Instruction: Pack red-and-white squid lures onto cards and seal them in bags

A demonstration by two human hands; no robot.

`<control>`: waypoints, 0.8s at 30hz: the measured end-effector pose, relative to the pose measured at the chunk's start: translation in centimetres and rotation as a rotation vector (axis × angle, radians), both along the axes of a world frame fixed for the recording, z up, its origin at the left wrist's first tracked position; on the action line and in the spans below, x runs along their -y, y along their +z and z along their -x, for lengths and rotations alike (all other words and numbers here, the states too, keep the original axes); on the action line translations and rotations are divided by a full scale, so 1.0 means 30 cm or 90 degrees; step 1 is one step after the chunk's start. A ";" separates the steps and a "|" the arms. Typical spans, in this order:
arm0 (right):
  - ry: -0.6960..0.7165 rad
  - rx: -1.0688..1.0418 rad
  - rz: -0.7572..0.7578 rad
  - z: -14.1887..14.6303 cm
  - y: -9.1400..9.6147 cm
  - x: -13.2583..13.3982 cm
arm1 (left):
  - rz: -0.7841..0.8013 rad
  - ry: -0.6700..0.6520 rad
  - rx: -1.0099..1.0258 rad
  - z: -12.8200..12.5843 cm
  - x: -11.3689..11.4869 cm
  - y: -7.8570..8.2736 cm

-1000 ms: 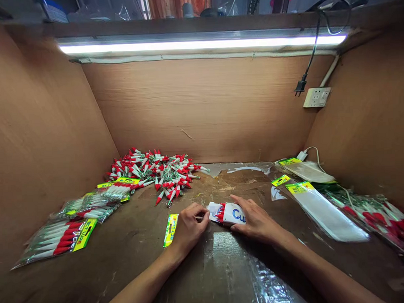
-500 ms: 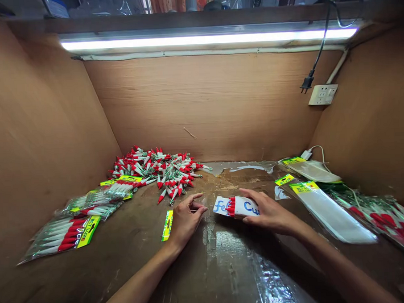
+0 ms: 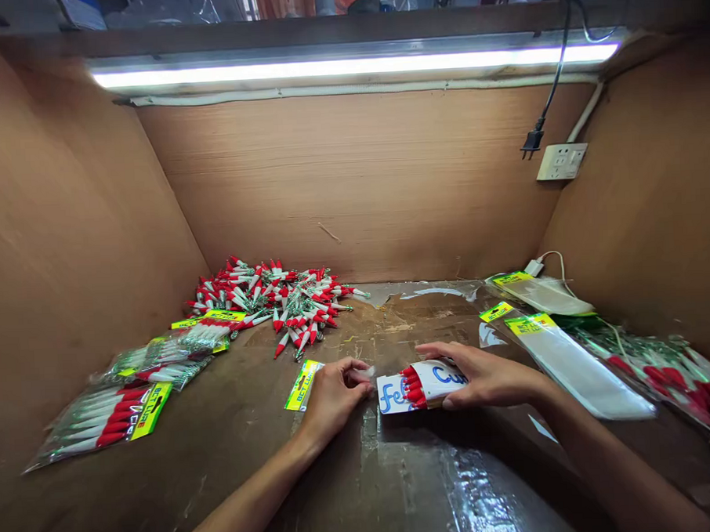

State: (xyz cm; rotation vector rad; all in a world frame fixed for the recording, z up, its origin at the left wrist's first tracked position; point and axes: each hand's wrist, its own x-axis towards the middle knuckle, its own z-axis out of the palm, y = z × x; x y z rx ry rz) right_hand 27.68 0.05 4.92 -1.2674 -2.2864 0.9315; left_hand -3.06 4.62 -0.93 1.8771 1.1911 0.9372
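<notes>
My right hand [image 3: 483, 374] grips a white card with blue lettering [image 3: 416, 386] that is folded round a bunch of red-tipped lures; their red tips [image 3: 412, 383] stick out toward the left. My left hand [image 3: 334, 392] is closed beside it, its fingertips pinching the mouth of a clear plastic bag [image 3: 360, 374] whose yellow-green header label [image 3: 303, 384] lies to the left of the hand. The card's open end and the bag mouth almost touch.
A loose heap of red-and-white lures [image 3: 274, 297] lies at the back left. Filled bags [image 3: 103, 414] are stacked along the left wall. Empty bags with yellow headers [image 3: 562, 367] and more packed lures [image 3: 677, 377] lie at the right. A wall socket [image 3: 556, 161] hangs at the back right.
My left hand has closed on the bag's mouth again after opening. My right hand has drawn the card with the lures down and left, toward the bag.
</notes>
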 end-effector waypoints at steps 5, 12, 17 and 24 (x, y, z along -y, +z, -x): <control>0.010 -0.023 0.013 0.001 -0.011 -0.007 | -0.086 -0.015 -0.063 -0.016 0.032 0.018; -0.019 0.008 0.013 0.013 -0.051 -0.030 | -0.192 -0.054 -0.152 -0.021 0.034 -0.005; -0.067 0.000 -0.018 0.032 -0.072 -0.033 | -0.232 -0.069 -0.185 -0.024 0.039 0.001; -0.115 0.042 -0.069 0.085 -0.110 -0.023 | -0.251 -0.091 -0.178 -0.034 0.058 0.033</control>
